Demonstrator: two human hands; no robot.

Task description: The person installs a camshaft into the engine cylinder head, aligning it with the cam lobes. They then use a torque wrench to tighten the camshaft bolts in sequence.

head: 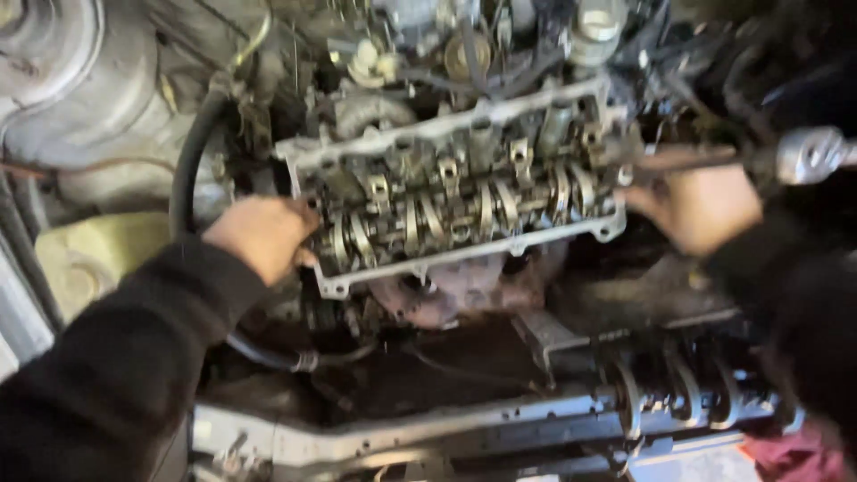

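An open engine cylinder head (446,134) with its camshaft and rocker arms (455,210) bare lies across the middle of the engine bay. My left hand (263,236), in a black sleeve, is curled around the head's left end; what the fingers grip is hidden. My right hand (701,210) is at the head's right end, just under a long tool bar (687,159) that runs to a chrome ratchet head (808,153). The picture is blurred, so I cannot tell if that hand grips the bar.
A black hose (187,170) curves down the left side past a yellowish reservoir (89,254). A rusty manifold (446,299) sits below the head. A metal crossmember (402,428) spans the front, with a red rag (794,451) at the lower right.
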